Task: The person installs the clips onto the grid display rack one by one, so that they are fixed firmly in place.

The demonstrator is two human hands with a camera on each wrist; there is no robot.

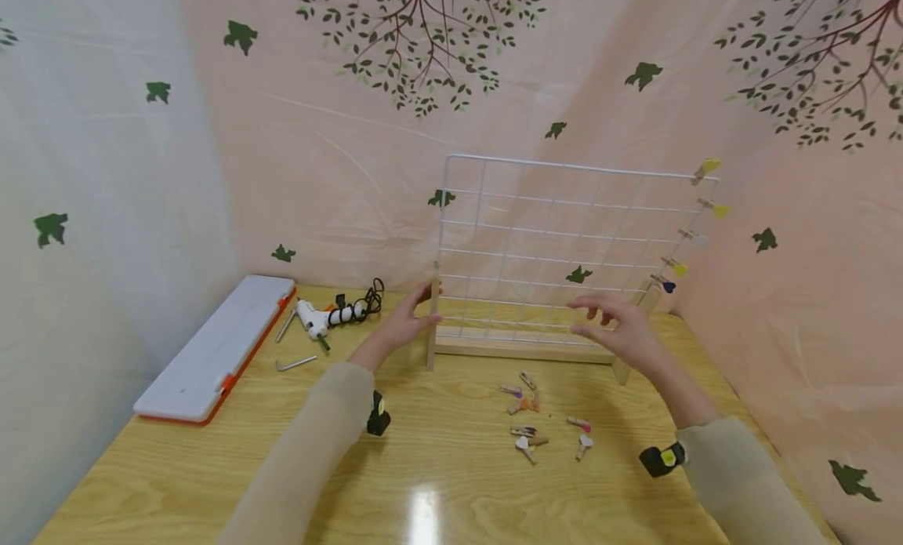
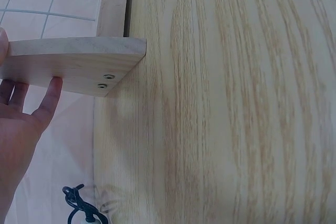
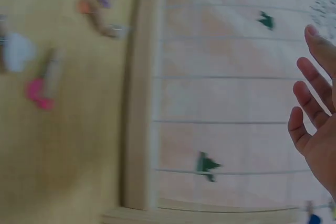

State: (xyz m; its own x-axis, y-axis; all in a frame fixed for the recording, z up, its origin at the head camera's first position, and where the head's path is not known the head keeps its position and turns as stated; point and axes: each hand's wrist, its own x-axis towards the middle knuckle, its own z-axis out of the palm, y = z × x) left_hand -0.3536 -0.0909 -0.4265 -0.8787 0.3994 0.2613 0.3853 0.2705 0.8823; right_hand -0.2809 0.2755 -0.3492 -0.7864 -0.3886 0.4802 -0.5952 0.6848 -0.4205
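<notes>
A white wire grid rack (image 1: 585,167) stands upright on a wooden base bar (image 1: 522,350) between wooden side panels. My left hand (image 1: 400,325) holds the left side panel (image 2: 79,66), thumb on one face and fingertips on the other, above two screw heads. My right hand (image 1: 624,329) hovers before the grid's lower right part, fingers apart and gently bent, nothing between them. Small wooden clothespins with coloured shapes, among them a yellow clothespin (image 1: 710,166), are clipped along the grid's right edge. More lie loose on the table before the rack, including a pink clothespin (image 3: 42,93).
On the left of the table (image 1: 423,451) lies a white case (image 1: 219,349) with an orange edge. Beside it are a white glue gun (image 1: 317,319) with a coiled black cord and an L-shaped hex key (image 1: 296,364). A pink leaf-printed curtain (image 1: 339,192) hangs close behind the rack.
</notes>
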